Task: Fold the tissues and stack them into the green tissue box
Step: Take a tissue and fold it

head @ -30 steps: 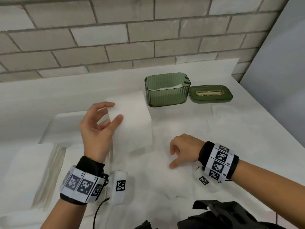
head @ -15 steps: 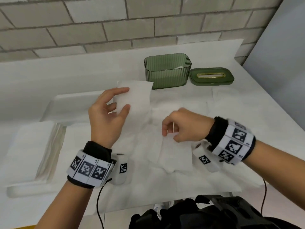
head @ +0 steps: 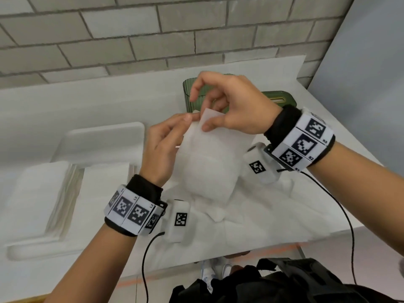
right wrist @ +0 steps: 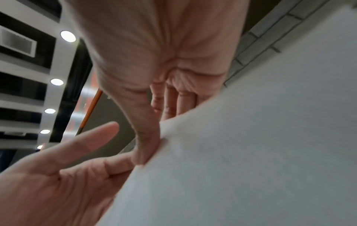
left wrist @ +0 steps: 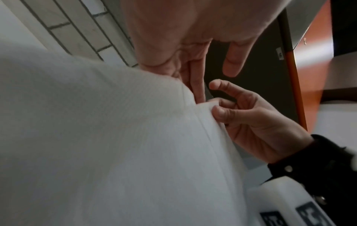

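The left hand [head: 162,147] and the right hand [head: 231,106] each pinch the top edge of one white tissue [head: 209,162], held up above the worktop [head: 284,206]. The green tissue box [head: 188,95] stands just behind the hands, mostly hidden. The tissue is thin, so a hard pull could rip it or spoil the fold.

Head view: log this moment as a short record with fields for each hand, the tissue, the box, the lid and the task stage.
left hand: pinches the top edge of the white paper tissue
right hand: pinches the same top edge
tissue: held up over the white table, hanging between both hands
green ribbed plastic tissue box: behind the hands, mostly hidden
green box lid: off, lying right of the box
stage: folding, tissue not yet in box
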Demonstrator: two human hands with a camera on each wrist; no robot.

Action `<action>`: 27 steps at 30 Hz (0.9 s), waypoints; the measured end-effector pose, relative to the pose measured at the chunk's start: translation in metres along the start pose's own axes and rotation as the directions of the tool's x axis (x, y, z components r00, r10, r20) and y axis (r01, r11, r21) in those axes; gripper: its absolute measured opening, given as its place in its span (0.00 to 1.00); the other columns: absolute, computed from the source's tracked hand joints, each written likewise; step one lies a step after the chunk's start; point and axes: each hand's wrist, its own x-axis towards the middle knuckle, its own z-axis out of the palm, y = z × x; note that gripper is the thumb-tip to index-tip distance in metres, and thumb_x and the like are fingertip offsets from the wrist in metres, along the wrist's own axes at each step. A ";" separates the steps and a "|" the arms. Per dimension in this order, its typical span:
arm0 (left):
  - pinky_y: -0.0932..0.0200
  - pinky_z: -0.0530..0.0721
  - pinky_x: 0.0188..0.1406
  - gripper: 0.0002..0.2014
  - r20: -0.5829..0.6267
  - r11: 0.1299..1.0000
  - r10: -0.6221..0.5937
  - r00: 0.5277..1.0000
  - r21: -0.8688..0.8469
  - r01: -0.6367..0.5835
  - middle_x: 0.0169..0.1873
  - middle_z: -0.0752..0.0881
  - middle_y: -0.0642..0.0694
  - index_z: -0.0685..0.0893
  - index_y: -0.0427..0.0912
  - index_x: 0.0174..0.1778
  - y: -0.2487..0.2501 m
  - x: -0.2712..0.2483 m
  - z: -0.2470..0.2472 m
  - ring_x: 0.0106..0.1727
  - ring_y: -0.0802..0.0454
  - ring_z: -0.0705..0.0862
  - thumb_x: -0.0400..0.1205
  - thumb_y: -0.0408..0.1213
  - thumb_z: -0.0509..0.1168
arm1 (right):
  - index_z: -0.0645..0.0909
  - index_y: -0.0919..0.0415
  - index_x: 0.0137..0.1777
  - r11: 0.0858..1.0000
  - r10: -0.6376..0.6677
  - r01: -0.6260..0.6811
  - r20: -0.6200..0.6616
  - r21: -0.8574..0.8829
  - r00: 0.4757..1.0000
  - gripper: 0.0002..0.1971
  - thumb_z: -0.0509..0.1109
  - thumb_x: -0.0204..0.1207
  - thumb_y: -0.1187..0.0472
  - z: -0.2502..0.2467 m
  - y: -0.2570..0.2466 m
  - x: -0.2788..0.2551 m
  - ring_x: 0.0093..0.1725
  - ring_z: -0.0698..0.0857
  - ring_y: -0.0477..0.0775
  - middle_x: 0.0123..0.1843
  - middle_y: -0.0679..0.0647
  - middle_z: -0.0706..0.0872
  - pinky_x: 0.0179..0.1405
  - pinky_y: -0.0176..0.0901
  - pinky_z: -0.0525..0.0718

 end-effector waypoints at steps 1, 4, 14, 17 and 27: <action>0.46 0.84 0.48 0.15 -0.007 1.000 -0.009 1.000 -0.023 0.009 0.53 0.90 0.40 0.89 0.40 0.59 0.001 -0.001 0.001 0.55 0.33 0.88 0.84 0.43 0.62 | 0.76 0.58 0.56 0.998 0.007 -0.006 -0.028 0.057 1.000 0.26 0.83 0.61 0.68 0.000 0.001 0.001 0.34 0.88 0.63 0.39 0.56 0.90 0.43 0.59 0.88; 0.53 0.84 0.54 0.14 -0.014 1.000 0.010 1.000 -0.014 -0.010 0.55 0.89 0.41 0.88 0.37 0.58 0.002 -0.003 0.006 0.58 0.43 0.88 0.79 0.38 0.72 | 0.75 0.61 0.57 0.983 0.016 -0.003 -0.070 0.181 0.997 0.27 0.84 0.61 0.71 0.003 0.002 0.000 0.35 0.88 0.67 0.41 0.65 0.88 0.42 0.61 0.89; 0.57 0.87 0.33 0.29 0.139 0.948 0.207 0.968 0.216 -0.233 0.53 0.80 0.62 0.72 0.43 0.60 -0.002 0.000 0.005 0.56 0.55 0.84 0.69 0.23 0.78 | 0.86 0.57 0.52 0.971 0.214 -0.212 -0.006 0.110 0.977 0.22 0.87 0.58 0.56 0.017 0.031 -0.013 0.43 0.87 0.45 0.47 0.51 0.89 0.42 0.42 0.84; 0.58 0.87 0.33 0.31 0.130 0.936 0.080 0.988 0.331 -0.120 0.45 0.83 0.60 0.72 0.48 0.57 -0.013 0.011 -0.006 0.46 0.54 0.86 0.65 0.28 0.82 | 0.88 0.59 0.40 0.900 0.310 -0.267 -0.074 0.344 0.948 0.09 0.84 0.62 0.65 0.016 0.056 -0.021 0.36 0.88 0.49 0.39 0.56 0.91 0.38 0.44 0.85; 0.52 0.85 0.55 0.14 -0.047 0.969 -0.226 0.973 -0.114 0.219 0.49 0.92 0.38 0.90 0.34 0.48 -0.056 0.014 -0.003 0.54 0.42 0.89 0.67 0.25 0.79 | 0.77 0.58 0.39 0.681 0.403 -0.187 -0.150 0.708 0.903 0.17 0.79 0.62 0.77 0.038 0.106 -0.052 0.41 0.84 0.46 0.37 0.44 0.85 0.46 0.35 0.82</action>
